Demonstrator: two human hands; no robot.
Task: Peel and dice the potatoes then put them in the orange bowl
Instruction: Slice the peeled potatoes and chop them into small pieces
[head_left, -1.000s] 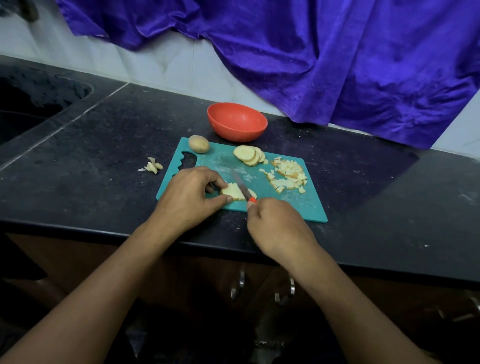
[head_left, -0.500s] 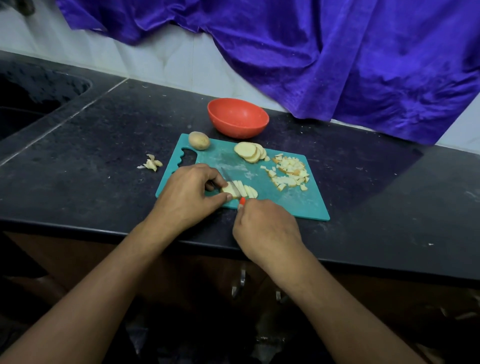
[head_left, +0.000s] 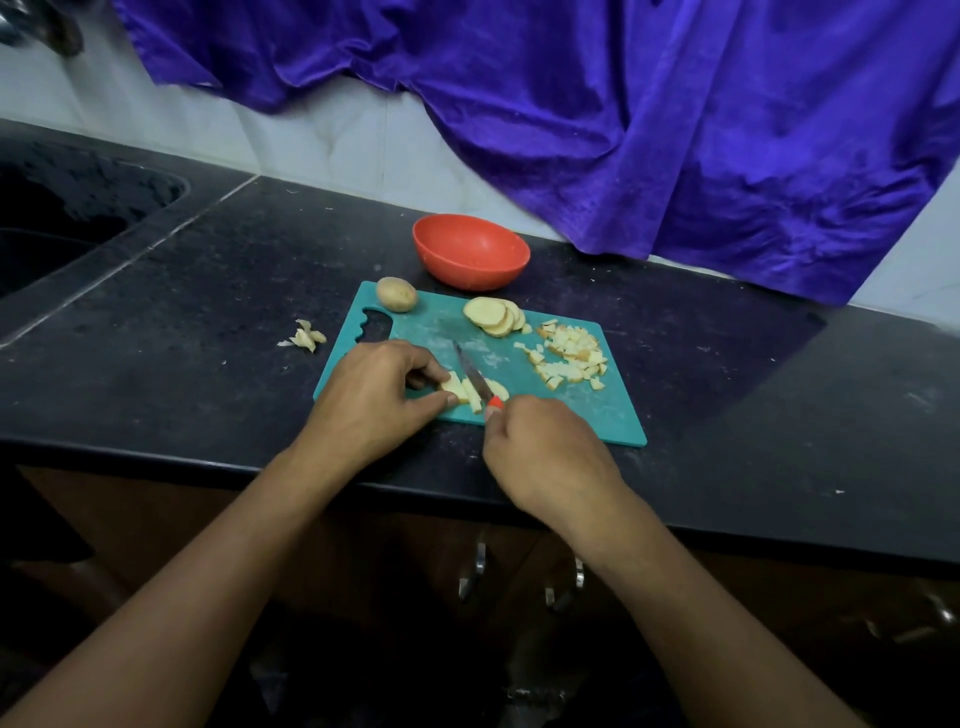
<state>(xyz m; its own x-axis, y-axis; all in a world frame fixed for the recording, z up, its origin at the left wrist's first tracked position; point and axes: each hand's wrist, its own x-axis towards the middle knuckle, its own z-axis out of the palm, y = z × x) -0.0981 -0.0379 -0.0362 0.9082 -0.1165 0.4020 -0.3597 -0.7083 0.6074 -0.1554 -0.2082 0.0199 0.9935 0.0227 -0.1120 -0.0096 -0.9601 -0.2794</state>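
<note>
Our left hand pinches the potato slices with curled fingers to steady them while our right hand closes round the knife to cut strips.

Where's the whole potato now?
In the head view, the whole brown unpeeled potato sits at the far-left corner of the teal plastic cutting board, front-left of the round orange bowl.

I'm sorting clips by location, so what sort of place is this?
Most likely a home kitchen: a dark stone countertop with a sink set into it at the left, cabinet handles below its front edge, and a teal cutting board carrying diced potato in front of an orange bowl.
</note>
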